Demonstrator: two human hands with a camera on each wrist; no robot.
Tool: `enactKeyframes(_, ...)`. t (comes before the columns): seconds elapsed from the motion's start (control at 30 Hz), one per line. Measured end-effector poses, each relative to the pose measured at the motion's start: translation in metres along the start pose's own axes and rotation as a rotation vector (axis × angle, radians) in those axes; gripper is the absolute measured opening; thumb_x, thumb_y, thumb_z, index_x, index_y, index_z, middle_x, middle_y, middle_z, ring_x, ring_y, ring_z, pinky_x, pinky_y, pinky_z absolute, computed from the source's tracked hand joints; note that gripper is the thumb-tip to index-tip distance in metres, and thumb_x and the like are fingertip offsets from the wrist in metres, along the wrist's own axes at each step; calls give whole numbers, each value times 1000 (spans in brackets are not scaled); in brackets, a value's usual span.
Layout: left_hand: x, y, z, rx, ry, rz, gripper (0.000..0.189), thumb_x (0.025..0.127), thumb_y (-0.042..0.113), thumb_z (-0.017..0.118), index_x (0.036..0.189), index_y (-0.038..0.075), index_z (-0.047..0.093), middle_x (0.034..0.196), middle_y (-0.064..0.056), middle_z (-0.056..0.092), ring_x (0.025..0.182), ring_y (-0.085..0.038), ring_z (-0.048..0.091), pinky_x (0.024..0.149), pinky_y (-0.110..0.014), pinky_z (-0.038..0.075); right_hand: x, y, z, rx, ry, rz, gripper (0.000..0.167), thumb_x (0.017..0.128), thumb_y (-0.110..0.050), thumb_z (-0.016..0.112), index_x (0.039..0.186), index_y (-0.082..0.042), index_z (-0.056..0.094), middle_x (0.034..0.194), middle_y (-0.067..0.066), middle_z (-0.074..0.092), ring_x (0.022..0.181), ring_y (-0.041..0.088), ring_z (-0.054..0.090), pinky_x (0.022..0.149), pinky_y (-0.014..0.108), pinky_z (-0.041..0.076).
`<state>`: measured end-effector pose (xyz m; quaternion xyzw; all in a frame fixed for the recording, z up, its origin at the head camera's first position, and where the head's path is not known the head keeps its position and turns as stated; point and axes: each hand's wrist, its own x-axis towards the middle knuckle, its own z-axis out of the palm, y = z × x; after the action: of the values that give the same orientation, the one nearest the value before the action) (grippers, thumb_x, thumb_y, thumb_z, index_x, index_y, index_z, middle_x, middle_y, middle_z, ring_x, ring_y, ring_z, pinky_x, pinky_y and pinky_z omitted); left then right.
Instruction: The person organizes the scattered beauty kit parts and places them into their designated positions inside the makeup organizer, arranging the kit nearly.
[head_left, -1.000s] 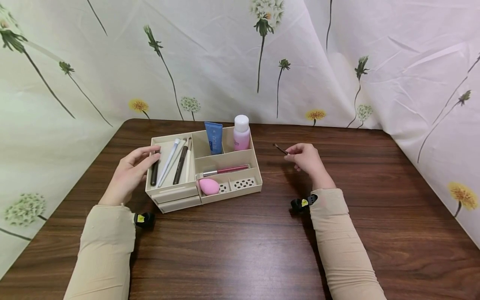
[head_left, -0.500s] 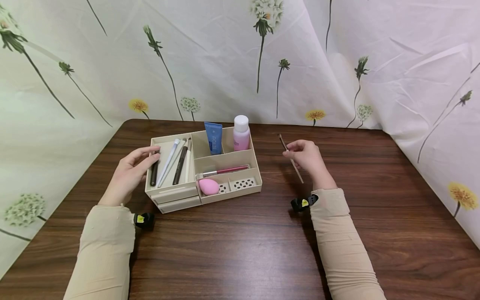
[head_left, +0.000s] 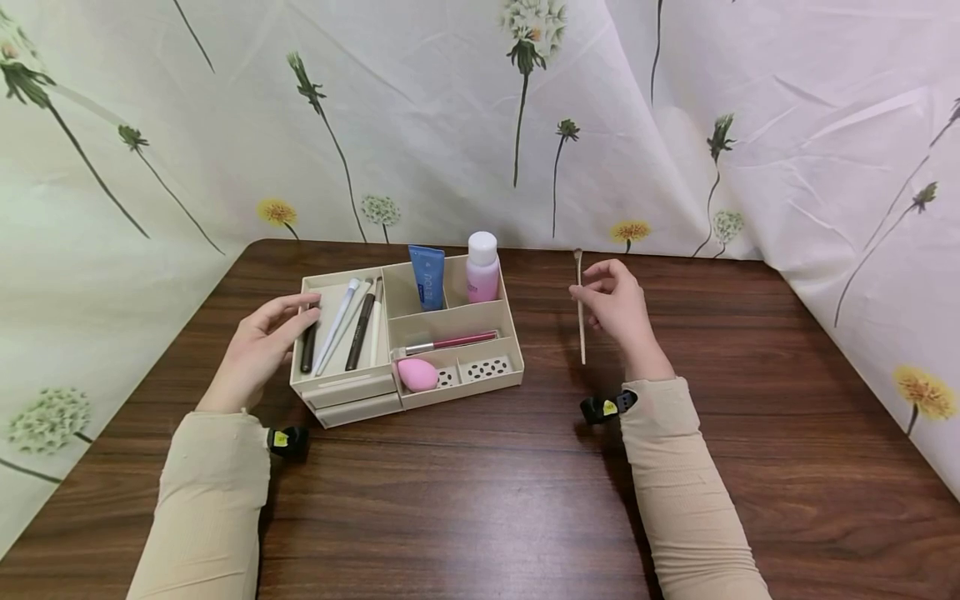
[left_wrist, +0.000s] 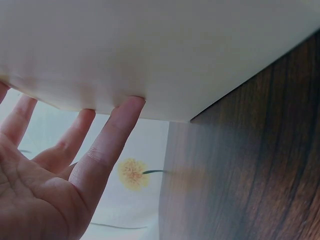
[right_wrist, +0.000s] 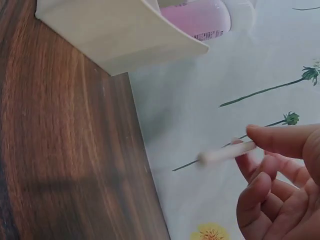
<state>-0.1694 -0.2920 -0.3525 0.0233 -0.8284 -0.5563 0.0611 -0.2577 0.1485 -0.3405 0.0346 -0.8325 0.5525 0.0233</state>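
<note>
My right hand (head_left: 621, 312) pinches a slim makeup brush (head_left: 581, 333) between thumb and fingers, right of the organizer. Its bristle end points up toward the backdrop; in the right wrist view the handle end (right_wrist: 220, 155) looks blurred. At the left side of the cream makeup organizer (head_left: 517, 371) is my left hand (head_left: 258, 337), its thumb and index finger over the rim. The left wrist view has its other fingers fairly straight, with fingertips (left_wrist: 131, 102) against the outer wall. Several brushes, including a black-handled one (head_left: 362, 333), lie in the left tray.
The organizer also holds a blue tube (head_left: 428, 279), a pink bottle with white cap (head_left: 482, 271), a red-handled brush (head_left: 461, 339) and a pink makeup sponge (head_left: 417, 374). Everything stands on a dark wooden table (head_left: 465, 517). A floral cloth (head_left: 450, 125) hangs behind.
The brush in my right hand has swung from slanting to nearly lengthwise, bristle end away from me, and the hand has shifted slightly up. My left hand and the organizer have stayed still.
</note>
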Motion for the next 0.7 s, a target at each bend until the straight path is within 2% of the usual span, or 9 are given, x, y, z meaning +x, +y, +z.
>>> enactKeyframes(0.13,0,0,0,-2,-1,0,44,99,38,60,140,23,57,111,23,55,95,5,55,69,-19,54,-1,-3,-1,63,40,-43,30,96,-18,67,120,-6,54,79,-8,67,45,8,49,49,25,44)
enactKeyframes(0.23,0,0,0,-5,-2,1,43,99,38,60,139,23,57,111,23,55,94,5,55,69,-19,54,-3,-6,-1,72,49,-67,28,97,-19,66,120,-6,59,80,-8,68,45,7,48,48,25,44)
enactKeyframes(0.37,0,0,0,-14,-2,2,42,99,37,60,139,23,57,111,21,55,92,5,56,68,-19,54,-4,-9,0,85,48,-71,26,98,-20,64,121,-7,64,88,0,70,44,6,47,49,24,45)
enactKeyframes(0.7,0,0,0,-5,-2,5,43,99,38,60,139,23,57,111,23,55,93,5,56,68,-19,54,-7,-19,3,141,55,-77,28,98,-17,63,122,-2,65,72,-22,65,42,5,45,47,21,43)
